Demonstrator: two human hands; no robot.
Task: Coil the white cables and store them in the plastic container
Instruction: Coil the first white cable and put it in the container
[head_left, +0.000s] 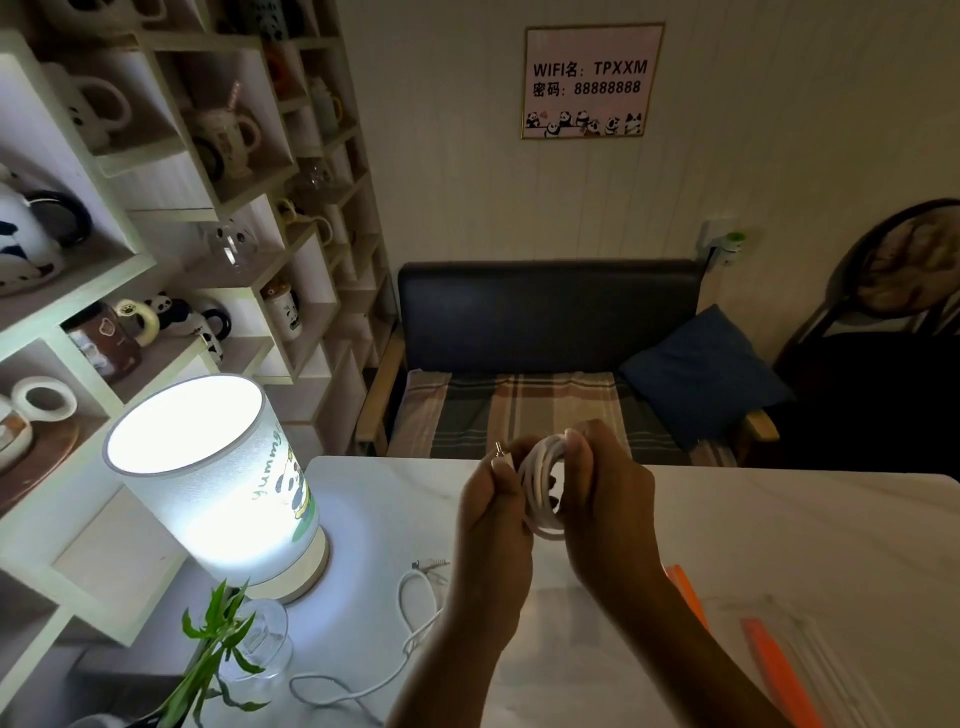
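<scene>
Above the white marble table (779, 530) I hold a white cable (543, 486) wound into several loops. My right hand (605, 499) grips the coil, thumb on its top. My left hand (493, 512) pinches the cable's free end, whose plug (501, 454) sticks up beside the coil. A second white cable (415, 603) lies loose on the table, left of my left forearm, its connector (428, 565) pointing right. At the lower right lies a clear plastic container with orange clips (769, 654), partly hidden by my right forearm.
A lit table lamp (218, 478) stands on the table's left part, with a small plant in a glass vase (244, 649) in front of it. Shelves of mugs (156, 260) fill the left wall. A dark bench (545, 364) with a blue cushion sits behind the table.
</scene>
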